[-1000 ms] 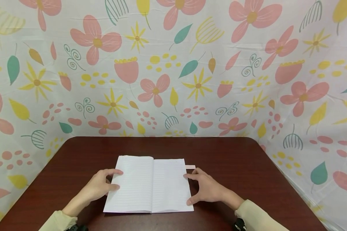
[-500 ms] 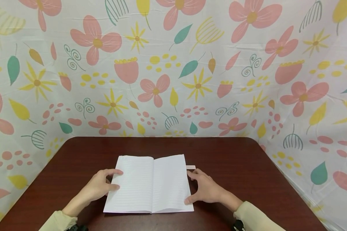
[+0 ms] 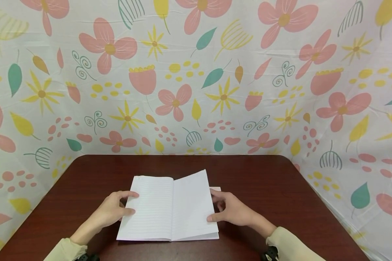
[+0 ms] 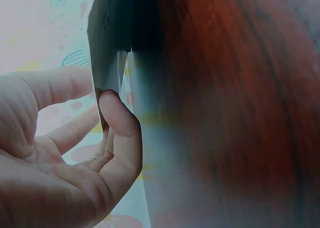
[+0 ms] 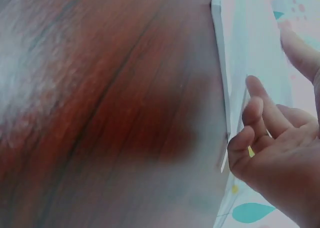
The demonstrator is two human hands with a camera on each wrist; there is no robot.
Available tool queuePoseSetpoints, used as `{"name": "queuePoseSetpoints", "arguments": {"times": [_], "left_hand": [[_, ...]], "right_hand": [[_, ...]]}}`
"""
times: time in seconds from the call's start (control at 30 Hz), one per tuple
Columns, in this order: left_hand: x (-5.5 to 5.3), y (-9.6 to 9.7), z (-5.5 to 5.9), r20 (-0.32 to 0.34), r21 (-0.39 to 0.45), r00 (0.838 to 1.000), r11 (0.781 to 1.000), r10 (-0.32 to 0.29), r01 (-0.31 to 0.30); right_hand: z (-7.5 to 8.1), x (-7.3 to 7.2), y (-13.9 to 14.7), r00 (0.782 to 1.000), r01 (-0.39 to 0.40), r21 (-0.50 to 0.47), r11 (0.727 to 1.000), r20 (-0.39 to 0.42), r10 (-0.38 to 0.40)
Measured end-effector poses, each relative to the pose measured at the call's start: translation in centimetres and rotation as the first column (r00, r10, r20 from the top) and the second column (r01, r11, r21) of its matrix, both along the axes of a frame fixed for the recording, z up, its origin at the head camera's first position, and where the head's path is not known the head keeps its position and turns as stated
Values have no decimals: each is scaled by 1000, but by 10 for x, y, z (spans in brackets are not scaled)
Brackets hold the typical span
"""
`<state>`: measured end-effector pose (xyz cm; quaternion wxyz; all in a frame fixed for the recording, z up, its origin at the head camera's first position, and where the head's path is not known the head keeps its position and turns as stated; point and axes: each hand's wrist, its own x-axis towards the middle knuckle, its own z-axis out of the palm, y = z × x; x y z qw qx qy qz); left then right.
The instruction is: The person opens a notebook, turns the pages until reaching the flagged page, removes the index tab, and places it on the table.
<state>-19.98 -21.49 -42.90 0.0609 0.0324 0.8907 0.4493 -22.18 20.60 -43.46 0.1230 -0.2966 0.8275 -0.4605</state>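
Observation:
An open notebook (image 3: pixel 150 210) with white ruled pages lies on the table. At its left edge my left hand (image 3: pixel 109 210) grips the book, two of its digits on the page in the head view; the left wrist view shows a finger curled against the cover. My right hand (image 3: pixel 233 210) holds the free edge of a right-hand page (image 3: pixel 191 199), thumb on the front and other fingers behind it. That page is raised, its far corner tilted up. In the right wrist view the page (image 5: pixel 265 43) stands between thumb and fingers.
The dark red-brown table (image 3: pixel 264 181) has rounded far corners. A narrow pale strip (image 3: pixel 217 189) sticks out past the notebook's right edge. A flower-printed cloth (image 3: pixel 196 76) hangs behind and at both sides. A black device (image 3: pixel 270 253) is at the right cuff.
The right-hand page has lifted from the notebook, its far corner rising. My right fingers have moved behind it and the thumb has shifted up its edge. My left hand stays put.

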Motion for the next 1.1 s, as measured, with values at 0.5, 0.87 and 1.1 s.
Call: {"name": "queuePoseSetpoints", "arguments": {"times": [0.5, 0.87, 1.1], "left_hand": [[1, 0, -1, -11, -2, 1000, 1000, -2, 2], [0, 1, 0, -2, -20, 1000, 1000, 10, -10], [0, 1, 0, -7, -14, 1000, 1000, 14, -14]], "right_hand": [[14, 7, -14, 977, 10, -95, 995, 213, 11], [3, -4, -30, 993, 29, -103, 994, 114, -17], [2, -11, -42, 995, -60, -115, 992, 78, 69]]}}
